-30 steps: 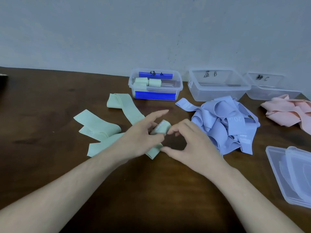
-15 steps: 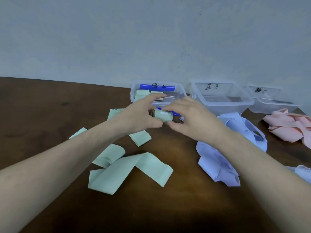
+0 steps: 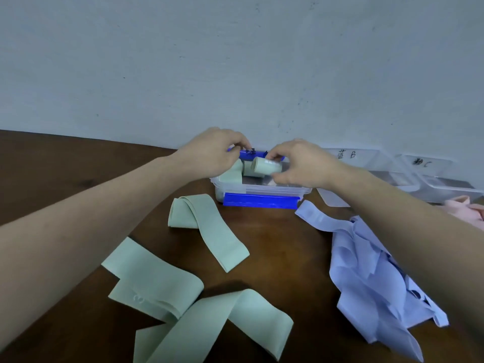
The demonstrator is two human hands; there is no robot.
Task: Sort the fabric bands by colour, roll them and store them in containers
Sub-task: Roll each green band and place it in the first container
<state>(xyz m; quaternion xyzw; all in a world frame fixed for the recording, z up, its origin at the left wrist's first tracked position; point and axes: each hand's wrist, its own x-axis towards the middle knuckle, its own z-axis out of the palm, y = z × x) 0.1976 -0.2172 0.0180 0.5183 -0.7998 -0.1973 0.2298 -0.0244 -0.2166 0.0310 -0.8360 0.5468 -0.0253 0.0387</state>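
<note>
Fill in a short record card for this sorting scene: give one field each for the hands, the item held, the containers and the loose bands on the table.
hands: left hand and right hand both over the blue-clipped container
item held: rolled green band, pinched by the right hand; what the left hand grips cannot be told
containers: container B and container C stand open, to the right
loose bands: flat green bands centre-left, blue pile right, pink bands far right
</note>
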